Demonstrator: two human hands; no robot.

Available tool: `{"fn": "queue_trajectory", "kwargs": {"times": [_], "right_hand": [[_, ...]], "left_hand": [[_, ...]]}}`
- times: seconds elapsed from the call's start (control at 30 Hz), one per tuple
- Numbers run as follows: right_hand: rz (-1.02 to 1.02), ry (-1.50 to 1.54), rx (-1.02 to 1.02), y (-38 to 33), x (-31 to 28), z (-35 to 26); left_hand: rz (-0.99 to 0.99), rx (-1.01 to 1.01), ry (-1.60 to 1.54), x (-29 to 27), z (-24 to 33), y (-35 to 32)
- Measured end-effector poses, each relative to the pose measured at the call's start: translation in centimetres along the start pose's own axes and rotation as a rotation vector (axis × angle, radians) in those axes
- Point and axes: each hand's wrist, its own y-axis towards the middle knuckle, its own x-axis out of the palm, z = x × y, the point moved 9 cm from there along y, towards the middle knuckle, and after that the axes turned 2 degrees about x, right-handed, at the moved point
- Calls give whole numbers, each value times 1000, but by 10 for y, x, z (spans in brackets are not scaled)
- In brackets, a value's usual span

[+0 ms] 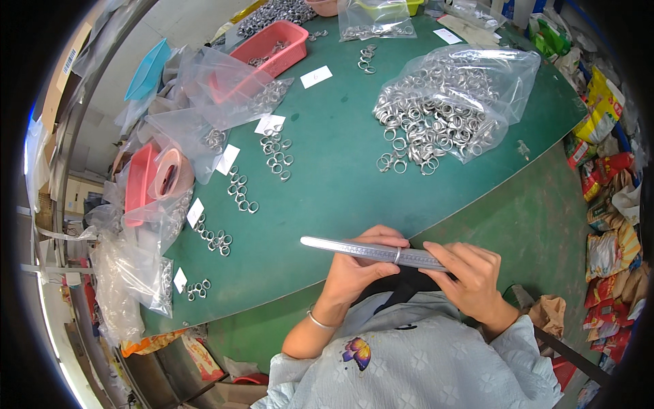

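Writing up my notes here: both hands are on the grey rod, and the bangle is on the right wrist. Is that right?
Not quite: the bangle is on the left wrist, not the right, as the head view shows. The left hand and right hand are both on the grey rod.

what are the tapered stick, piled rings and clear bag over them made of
Tapered stick: probably metal, satin, from its grey sheen. Piled rings: likely polished metal, given silvery glints. Clear bag: seemingly glossy plastic film, creased and see-through.
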Motion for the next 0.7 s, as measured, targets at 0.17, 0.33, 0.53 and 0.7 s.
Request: {"fn": "queue_trajectory", "kwargs": {"times": [0.17,0.33,0.53,0.7], "right_hand": [[-2,29,2,-1,2,0],[11,21,-17,-2,3,-1],[-74,128,38,2,6,2],[-218,192,117,2,9,8]], "left_hand": [[47,82,109,0,6,-2],[52,142,66,2,9,-3],[83,191,72,2,16,-5],[152,209,85,-3,19,-7]]}}
